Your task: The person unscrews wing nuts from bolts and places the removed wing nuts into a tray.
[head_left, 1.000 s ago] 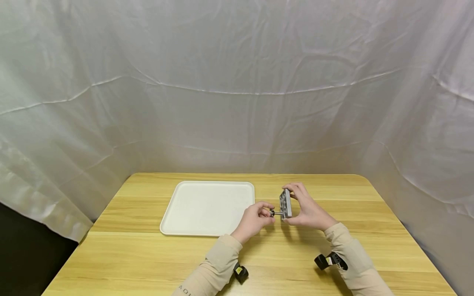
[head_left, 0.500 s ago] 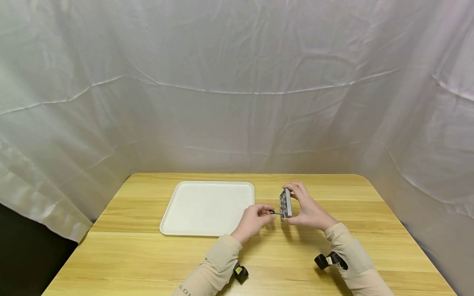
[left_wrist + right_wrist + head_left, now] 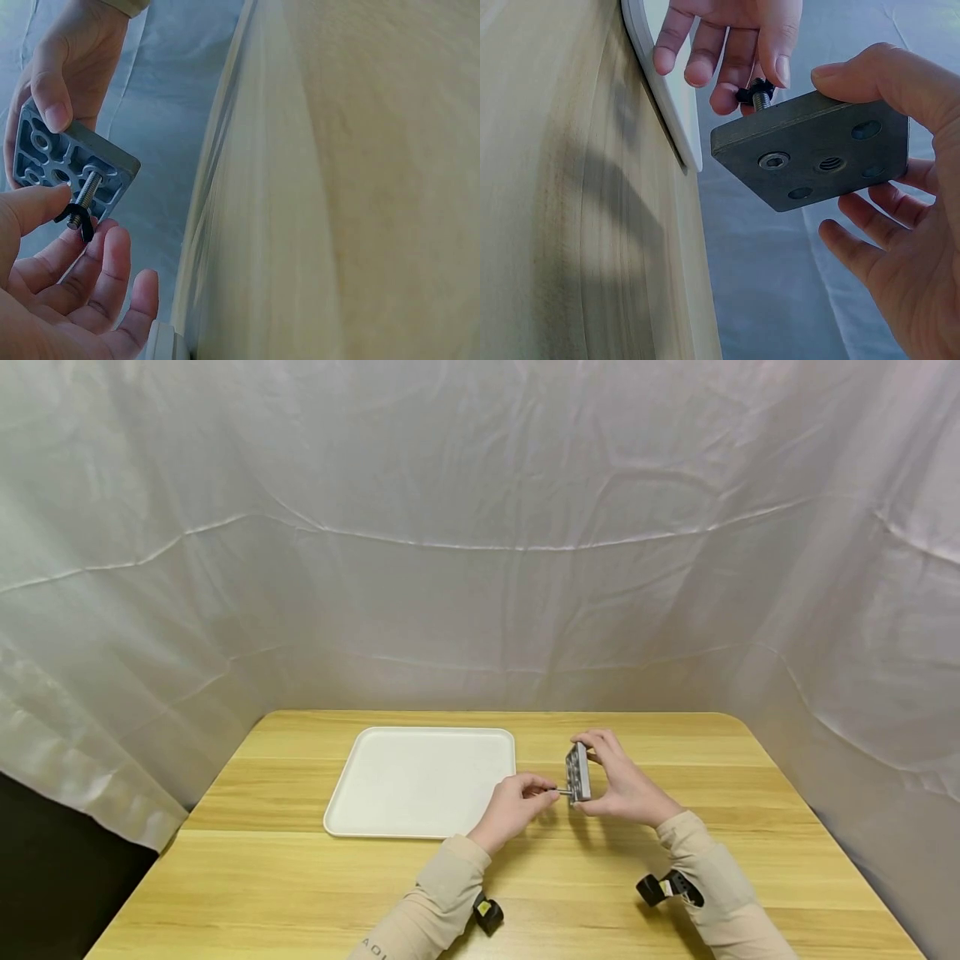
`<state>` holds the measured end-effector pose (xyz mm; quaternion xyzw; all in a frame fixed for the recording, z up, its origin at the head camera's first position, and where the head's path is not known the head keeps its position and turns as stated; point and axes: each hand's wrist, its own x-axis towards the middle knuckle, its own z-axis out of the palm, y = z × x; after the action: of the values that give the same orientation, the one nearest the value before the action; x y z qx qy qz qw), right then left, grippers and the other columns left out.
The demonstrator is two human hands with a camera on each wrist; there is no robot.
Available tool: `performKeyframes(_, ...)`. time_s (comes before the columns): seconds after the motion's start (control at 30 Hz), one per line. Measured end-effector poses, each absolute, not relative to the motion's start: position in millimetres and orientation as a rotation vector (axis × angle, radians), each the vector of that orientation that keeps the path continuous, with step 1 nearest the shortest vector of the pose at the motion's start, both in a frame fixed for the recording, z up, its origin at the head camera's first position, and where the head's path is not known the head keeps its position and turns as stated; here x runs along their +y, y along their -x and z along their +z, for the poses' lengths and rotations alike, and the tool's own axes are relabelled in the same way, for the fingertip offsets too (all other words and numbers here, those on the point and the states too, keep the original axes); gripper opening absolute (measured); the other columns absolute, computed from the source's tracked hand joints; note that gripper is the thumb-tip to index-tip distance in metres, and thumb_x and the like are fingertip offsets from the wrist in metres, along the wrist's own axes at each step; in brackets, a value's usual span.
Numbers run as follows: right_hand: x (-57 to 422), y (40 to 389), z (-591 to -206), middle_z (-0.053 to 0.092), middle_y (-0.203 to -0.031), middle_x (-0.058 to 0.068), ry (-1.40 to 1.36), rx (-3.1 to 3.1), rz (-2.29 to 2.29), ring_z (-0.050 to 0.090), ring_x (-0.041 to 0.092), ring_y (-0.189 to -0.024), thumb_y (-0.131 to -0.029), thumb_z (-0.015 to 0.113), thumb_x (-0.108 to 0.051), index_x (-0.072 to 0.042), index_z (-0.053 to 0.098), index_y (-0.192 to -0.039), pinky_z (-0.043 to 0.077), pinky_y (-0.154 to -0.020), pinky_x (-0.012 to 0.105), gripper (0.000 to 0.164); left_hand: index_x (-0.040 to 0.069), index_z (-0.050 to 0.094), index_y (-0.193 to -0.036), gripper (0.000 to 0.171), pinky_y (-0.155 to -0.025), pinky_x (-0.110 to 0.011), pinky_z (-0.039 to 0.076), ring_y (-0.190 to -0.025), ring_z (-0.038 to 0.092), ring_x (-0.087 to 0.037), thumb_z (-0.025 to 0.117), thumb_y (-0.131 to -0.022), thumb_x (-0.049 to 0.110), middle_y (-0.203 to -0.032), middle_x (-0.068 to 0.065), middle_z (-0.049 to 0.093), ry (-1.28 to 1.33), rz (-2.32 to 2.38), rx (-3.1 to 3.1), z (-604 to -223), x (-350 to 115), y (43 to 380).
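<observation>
My right hand (image 3: 626, 785) grips a grey metal plate (image 3: 581, 772) by its edges, holding it on edge above the table. The plate's ribbed face with round holes shows in the left wrist view; its flat face, with a socket-head bolt seated in one hole, shows in the right wrist view. From the ribbed side sticks out the threaded shank of the bolt (image 3: 88, 191). Near its free end sits a black wing nut (image 3: 81, 219), pinched between the thumb and fingers of my left hand (image 3: 513, 806). In the head view the left fingers hide the wing nut.
A white tray (image 3: 423, 735) lies on the wooden table (image 3: 262, 893), left of the plate and partly behind my left hand. Pale curtains (image 3: 480, 610) hang beyond the table's far edge and at both sides. Black cameras (image 3: 487, 913) are strapped to the wrists.
My left thumb has shifted forward over the wing nut, which was visible from the head camera one second ago. My right hand and the plate stay in place.
</observation>
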<state>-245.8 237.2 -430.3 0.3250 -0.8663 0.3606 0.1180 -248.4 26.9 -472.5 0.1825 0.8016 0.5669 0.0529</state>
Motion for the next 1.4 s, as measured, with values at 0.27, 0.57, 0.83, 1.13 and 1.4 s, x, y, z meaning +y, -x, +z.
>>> performKeyframes(0.27,238.0,245.4,-430.3,0.038,-0.132,0.018,-0.959,-2.527,1.069,0.05,0.033,-0.118,-0.059,0.088,0.002,-0.004,0.038,-0.138,0.046,-0.103,0.047,0.094,0.007,0.071,-0.104,0.023,-0.065,-0.021,0.05,-0.079,0.066,-0.017,0.065,-0.093,0.026,-0.093,-0.01,0.073,-0.534,1.748,2.415,-472.3,26.3,247.8)
performKeyframes(0.57,236.2,247.6,-432.2,0.037,-0.133,0.021,-0.936,-2.532,1.041,0.05,0.036,-0.118,-0.057,0.088,0.004,-0.002,0.037,-0.139,0.045,-0.102,0.048,0.097,0.006,0.068,-0.111,0.027,-0.06,-0.021,0.049,-0.074,0.065,-0.02,0.066,-0.09,0.022,-0.09,-0.017,0.072,-0.51,1.758,2.4,-473.7,24.8,247.8)
performKeyframes(0.83,236.3,246.9,-432.1,0.037,-0.132,0.02,-0.929,-2.552,1.053,0.049,0.036,-0.119,-0.058,0.089,0.003,-0.004,0.037,-0.139,0.045,-0.103,0.048,0.096,0.003,0.064,-0.119,0.032,-0.059,-0.022,0.047,-0.077,0.066,-0.033,0.066,-0.091,0.019,-0.092,-0.02,0.072,-0.537,1.772,2.362,-472.7,24.3,248.0)
performKeyframes(1.13,238.8,246.1,-431.0,0.038,-0.132,0.017,-0.947,-2.545,1.079,0.05,0.033,-0.119,-0.06,0.087,0.001,-0.006,0.038,-0.138,0.045,-0.104,0.049,0.092,0.004,0.064,-0.12,0.033,-0.061,-0.021,0.045,-0.069,0.059,-0.011,0.069,-0.088,0.01,-0.087,-0.014,0.073,-0.56,1.767,2.389,-472.3,25.4,248.5)
performKeyframes(1.4,237.3,245.2,-429.2,0.038,-0.132,0.017,-0.952,-2.536,1.072,0.05,0.032,-0.119,-0.059,0.088,0.002,-0.007,0.038,-0.138,0.045,-0.103,0.048,0.094,0.005,0.066,-0.117,0.035,-0.066,-0.021,0.048,-0.069,0.057,-0.007,0.073,-0.083,0.007,-0.085,-0.007,0.071,-0.57,1.77,2.396,-472.1,25.3,249.1)
